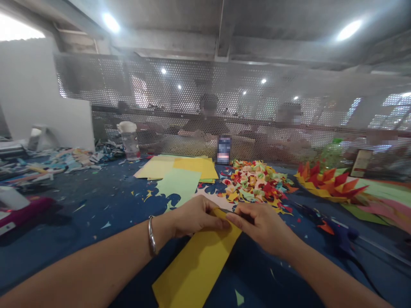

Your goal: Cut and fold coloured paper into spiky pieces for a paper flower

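Observation:
A long strip of yellow paper (195, 267) slants from the bottom of the head view up to my two hands. My left hand (202, 216), with a silver bangle on its wrist, is closed on the strip's far end. My right hand (257, 220) pinches the same end at its right corner, thumb on top. The far edge looks bent or folded between the fingers, though they partly hide it. Just beyond my hands lies a pale green sheet (180, 184), partly over a stack of yellow sheets (195, 167).
A pile of coloured paper cuttings (257, 182) lies beyond my right hand. Farther right are a red-orange paper crown (330, 182) and a blue glue gun (342, 237). A phone (224, 149) and a cup (129, 141) stand by the perforated screen (160, 94); people sit behind it.

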The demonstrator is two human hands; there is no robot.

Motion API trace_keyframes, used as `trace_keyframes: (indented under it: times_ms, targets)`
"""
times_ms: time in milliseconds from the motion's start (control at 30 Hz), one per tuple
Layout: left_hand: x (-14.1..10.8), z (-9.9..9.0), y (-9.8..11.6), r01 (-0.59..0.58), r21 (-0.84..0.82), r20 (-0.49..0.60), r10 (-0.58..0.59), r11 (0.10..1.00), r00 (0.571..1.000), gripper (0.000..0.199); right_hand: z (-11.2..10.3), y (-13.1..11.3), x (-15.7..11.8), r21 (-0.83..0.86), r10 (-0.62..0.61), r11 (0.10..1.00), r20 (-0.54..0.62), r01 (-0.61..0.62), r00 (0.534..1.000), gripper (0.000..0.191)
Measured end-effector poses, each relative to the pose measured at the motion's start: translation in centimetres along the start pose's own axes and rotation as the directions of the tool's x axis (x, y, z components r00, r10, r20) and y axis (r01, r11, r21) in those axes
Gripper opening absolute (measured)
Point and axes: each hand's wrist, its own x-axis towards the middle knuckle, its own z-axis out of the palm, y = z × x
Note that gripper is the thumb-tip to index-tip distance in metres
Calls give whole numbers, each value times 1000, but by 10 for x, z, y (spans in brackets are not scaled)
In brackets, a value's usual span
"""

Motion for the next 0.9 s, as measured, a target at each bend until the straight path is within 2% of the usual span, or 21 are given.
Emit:
trace_keyframes:
  times_ms: [533,900]
  targets:
    - [-1,2,2,-19,41,22,18,999,1000,28,2,0,-1,-8,2,1000,10,-2,1000,39]
    - [-2,1,2,19,115,17,-21,993,1000,30,4,-1,-1,15,-18,1000,1,18,1000,40]
